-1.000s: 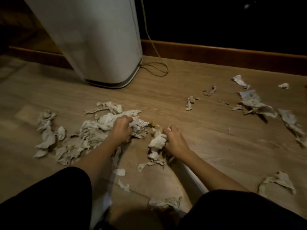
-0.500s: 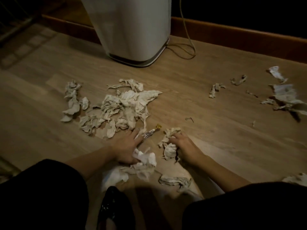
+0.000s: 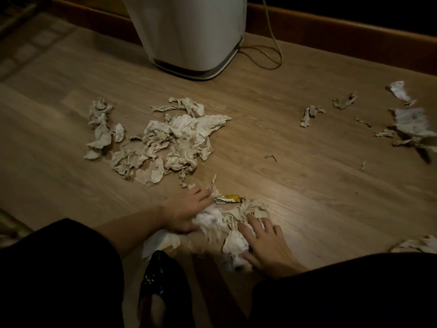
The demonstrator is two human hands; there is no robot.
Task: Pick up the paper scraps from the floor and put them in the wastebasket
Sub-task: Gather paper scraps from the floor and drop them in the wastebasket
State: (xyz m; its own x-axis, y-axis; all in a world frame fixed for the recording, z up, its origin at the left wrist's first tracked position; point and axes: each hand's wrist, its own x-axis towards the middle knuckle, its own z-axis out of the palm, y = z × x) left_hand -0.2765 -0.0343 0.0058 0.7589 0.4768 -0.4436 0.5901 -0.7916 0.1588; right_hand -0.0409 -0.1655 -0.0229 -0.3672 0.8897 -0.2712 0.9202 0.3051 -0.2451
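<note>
Floor point(image 3: 307, 185), wood plank, dim light; entries run left to right. Item one: small cluster of crumpled scraps point(image 3: 100, 129), roughly five pieces, at ten o'clock from the hands and well apart from them. Item two: main heap of paper scraps point(image 3: 175, 143), too tangled to count, at eleven to twelve o'clock from the left hand, near but not touching it. Item three: left hand point(image 3: 186, 210), fingers spread, palm down, pressing the left edge of the near bundle point(image 3: 227, 223), not clamped on it. Item four: that bundle, several crumpled pieces lying between both hands, its long axis running nine to three o'clock, so either hand reaches it equally. Item five: one yellow wrapper point(image 3: 229, 199), just beside the left fingertips, at one o'clock from them. Item six: right hand point(image 3: 267, 247), fingers splayed flat over the bundle's right end. Item seven: wastebasket point(image 3: 189, 36), one, pale, upright at twelve o'clock, well apart. Item eight: right-hand scatter point(image 3: 409, 124), about seven pieces, at two o'clock. Item nine: one scrap point(image 3: 416, 245) at three o'clock. Judgement: the hands need to close inward to gather.
</note>
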